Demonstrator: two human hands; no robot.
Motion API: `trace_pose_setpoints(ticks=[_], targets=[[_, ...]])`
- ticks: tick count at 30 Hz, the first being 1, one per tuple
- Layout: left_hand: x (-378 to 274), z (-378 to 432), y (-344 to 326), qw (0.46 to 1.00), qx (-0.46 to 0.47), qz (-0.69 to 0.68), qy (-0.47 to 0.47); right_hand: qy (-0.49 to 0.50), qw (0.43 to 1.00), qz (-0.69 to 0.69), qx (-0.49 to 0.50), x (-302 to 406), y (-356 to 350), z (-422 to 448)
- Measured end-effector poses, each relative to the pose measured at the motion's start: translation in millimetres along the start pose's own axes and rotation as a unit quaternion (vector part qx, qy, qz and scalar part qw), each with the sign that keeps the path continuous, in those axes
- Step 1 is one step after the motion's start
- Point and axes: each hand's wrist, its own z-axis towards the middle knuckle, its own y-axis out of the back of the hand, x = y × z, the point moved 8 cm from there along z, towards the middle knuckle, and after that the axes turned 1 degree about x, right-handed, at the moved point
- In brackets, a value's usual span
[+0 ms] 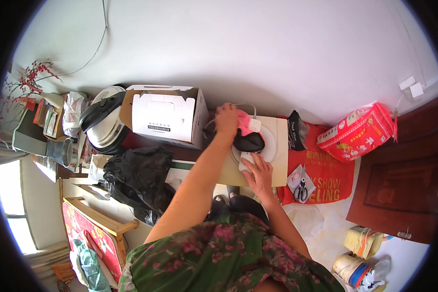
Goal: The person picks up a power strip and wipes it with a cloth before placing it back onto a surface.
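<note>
My left hand [227,118] reaches across to a bright pink fabric piece [244,122], its fingers curled at the left edge; what they grip is hidden. Below the pink part is a black, rounded piece [250,142]. My right hand [259,175] has its fingertips on a white plastic object [244,163] just beneath the black piece. A second white block [255,125] shows at the upper right of the pink fabric, near a looped pale cord. These things lie over a white disc [272,146] on a cream tabletop [281,164].
Left stand an opened white carton [163,116], a pressure cooker [105,120] and black plastic bags [140,175]. To the right are black-handled scissors [301,189] on a red bag [335,171], a black packet [296,133] and a red printed sack [359,133]. Beyond is a door [398,182].
</note>
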Motion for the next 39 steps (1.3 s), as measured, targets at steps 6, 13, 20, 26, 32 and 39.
trace_pose_setpoints(ticks=[6,13,20,26,32,39], targets=[[28.2,-5.7,46.7,0.953,0.103,-0.235,0.160,-0.022,1.000,0.019,0.007,-5.6,-0.2,1.4],[69.7,-49.3,162.8,0.601,-0.080,-0.734,0.305,-0.019,0.996,0.080,0.020,-15.2,7.9,9.7],[132.7,-104.7,295.5,0.680,-0.462,-0.536,0.189,-0.006,0.996,0.083,-0.016,-9.1,13.9,10.8],[188.2,-74.4,156.8,0.934,-0.164,-0.161,0.273,-0.019,0.997,0.079,-0.006,2.9,22.6,17.7],[162.4,-80.7,144.7,0.951,-0.133,-0.100,0.261,-0.035,0.965,0.260,0.017,37.0,18.4,56.9],[103.6,-73.8,173.2,0.971,-0.176,-0.142,0.074,-0.101,0.762,0.617,0.170,121.2,-34.0,117.3]])
